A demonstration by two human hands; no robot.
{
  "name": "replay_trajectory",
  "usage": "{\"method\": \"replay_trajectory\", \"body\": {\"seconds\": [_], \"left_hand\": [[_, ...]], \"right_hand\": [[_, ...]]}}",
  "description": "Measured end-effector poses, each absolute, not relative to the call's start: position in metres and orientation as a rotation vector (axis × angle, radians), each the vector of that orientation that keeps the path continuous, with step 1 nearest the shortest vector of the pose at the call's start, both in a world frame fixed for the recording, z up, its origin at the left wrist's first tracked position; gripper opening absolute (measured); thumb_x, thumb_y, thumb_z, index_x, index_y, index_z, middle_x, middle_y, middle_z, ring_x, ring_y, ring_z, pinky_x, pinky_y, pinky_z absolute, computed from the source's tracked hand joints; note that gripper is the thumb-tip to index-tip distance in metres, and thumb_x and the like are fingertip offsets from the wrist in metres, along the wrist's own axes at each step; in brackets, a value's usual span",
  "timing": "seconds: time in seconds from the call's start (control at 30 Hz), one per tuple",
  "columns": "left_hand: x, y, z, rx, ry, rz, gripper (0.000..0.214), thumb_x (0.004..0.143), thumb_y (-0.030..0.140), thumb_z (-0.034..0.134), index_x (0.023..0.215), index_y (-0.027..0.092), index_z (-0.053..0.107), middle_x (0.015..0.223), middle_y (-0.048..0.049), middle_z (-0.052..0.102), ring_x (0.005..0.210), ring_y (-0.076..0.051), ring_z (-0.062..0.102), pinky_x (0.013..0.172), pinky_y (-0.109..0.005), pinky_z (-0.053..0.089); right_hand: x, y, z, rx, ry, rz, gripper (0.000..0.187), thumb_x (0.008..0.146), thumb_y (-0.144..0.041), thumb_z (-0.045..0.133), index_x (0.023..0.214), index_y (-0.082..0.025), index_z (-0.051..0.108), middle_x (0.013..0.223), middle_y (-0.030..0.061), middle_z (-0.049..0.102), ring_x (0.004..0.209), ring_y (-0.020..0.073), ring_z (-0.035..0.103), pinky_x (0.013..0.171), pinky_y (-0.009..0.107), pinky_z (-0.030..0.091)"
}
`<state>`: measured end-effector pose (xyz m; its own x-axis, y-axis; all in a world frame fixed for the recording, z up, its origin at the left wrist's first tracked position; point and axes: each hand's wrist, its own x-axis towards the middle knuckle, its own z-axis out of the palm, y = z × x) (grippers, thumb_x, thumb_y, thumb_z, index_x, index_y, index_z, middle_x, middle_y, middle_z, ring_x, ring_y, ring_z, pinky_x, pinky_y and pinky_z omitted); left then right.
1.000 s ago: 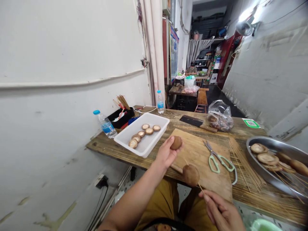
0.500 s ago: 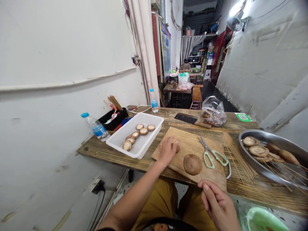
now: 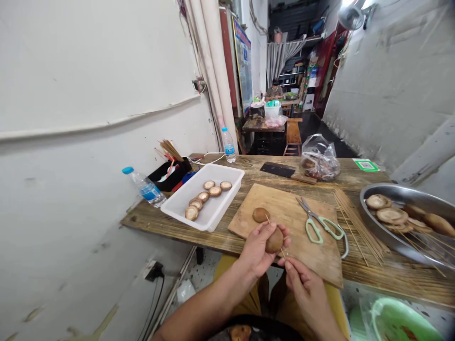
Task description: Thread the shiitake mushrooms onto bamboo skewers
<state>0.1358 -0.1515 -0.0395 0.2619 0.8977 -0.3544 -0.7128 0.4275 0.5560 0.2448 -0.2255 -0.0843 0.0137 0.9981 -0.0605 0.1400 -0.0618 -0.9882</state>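
Observation:
My left hand (image 3: 261,246) is closed around a brown mushroom cap (image 3: 274,240) above the near edge of the wooden cutting board (image 3: 284,201). A thin bamboo skewer (image 3: 283,252) runs through this cap, its tip showing beyond the far side. My right hand (image 3: 305,282) pinches the skewer's near end. Another mushroom cap (image 3: 260,215) lies on the board just beyond my left hand. Scissors with pale green handles (image 3: 318,225) rest at the board's right side, blades slightly apart.
A white tray (image 3: 216,220) with several mushrooms stands left. Loose skewers (image 3: 359,222) lie right of the board, beside a steel basin (image 3: 366,189) of skewered mushrooms. A cleaver (image 3: 279,169), plastic bag (image 3: 320,158) and water bottles (image 3: 149,192) are around. A person (image 3: 274,90) sits far back.
My left hand has left the loose mushroom on the board and come back to grasp the skewered cap. My right hand still holds the skewer, now slightly nearer the left hand.

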Motion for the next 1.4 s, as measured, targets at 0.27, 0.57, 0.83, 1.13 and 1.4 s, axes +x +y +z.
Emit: {"method": "replay_trajectory", "body": {"seconds": [0.27, 0.57, 0.83, 1.13, 1.4], "left_hand": [[0.139, -0.156, -0.042, 0.333, 0.685, 1.025, 0.016, 0.072, 0.023, 0.067, 0.077, 0.013, 0.054, 0.075, -0.0046, 0.062, 0.067, -0.013, 0.062, 0.058, -0.024, 0.05], [0.143, -0.154, -0.054, 0.258, 0.649, 1.037, 0.017, 0.069, 0.019, 0.069, 0.076, 0.014, 0.055, 0.077, -0.0046, 0.062, 0.072, -0.014, 0.061, 0.065, -0.026, 0.05], [0.146, -0.152, -0.063, 0.26, 0.693, 1.023, 0.016, 0.07, 0.021, 0.068, 0.075, 0.013, 0.055, 0.076, -0.0048, 0.062, 0.069, -0.013, 0.061, 0.067, -0.026, 0.05], [0.149, -0.151, -0.079, 0.503, 0.729, 0.979, 0.028, 0.07, 0.037, 0.067, 0.081, 0.013, 0.058, 0.083, -0.0079, 0.063, 0.075, -0.017, 0.06, 0.065, -0.028, 0.046], [0.1, -0.075, -0.098, 1.259, 1.661, 1.179, 0.037, 0.058, 0.032, 0.074, 0.089, 0.017, 0.06, 0.12, -0.0138, 0.05, 0.127, -0.032, 0.029, 0.102, -0.04, 0.023]], "right_hand": [[0.244, -0.226, -0.083, -1.429, -1.3, 1.12, 0.044, 0.085, -0.053, 0.04, 0.086, -0.013, 0.058, 0.053, -0.0053, 0.036, 0.046, 0.0103, 0.035, 0.044, 0.022, 0.025], [0.255, -0.215, -0.087, -1.368, -1.403, 1.238, 0.039, 0.088, -0.051, 0.037, 0.08, -0.016, 0.054, 0.05, -0.0078, 0.031, 0.045, 0.0091, 0.03, 0.044, 0.022, 0.022], [0.253, -0.223, -0.095, -1.39, -1.388, 1.143, 0.039, 0.088, -0.051, 0.035, 0.071, -0.019, 0.048, 0.051, -0.0082, 0.029, 0.045, 0.0092, 0.028, 0.044, 0.022, 0.022], [0.259, -0.214, -0.097, -1.403, -1.345, 1.123, 0.039, 0.086, -0.053, 0.038, 0.068, -0.019, 0.049, 0.049, -0.0075, 0.032, 0.045, 0.0099, 0.03, 0.045, 0.023, 0.024], [0.269, -0.215, -0.116, -1.394, -1.226, 1.254, 0.041, 0.083, -0.059, 0.038, 0.074, -0.02, 0.048, 0.046, -0.0097, 0.029, 0.041, 0.0084, 0.025, 0.041, 0.021, 0.018]]}}
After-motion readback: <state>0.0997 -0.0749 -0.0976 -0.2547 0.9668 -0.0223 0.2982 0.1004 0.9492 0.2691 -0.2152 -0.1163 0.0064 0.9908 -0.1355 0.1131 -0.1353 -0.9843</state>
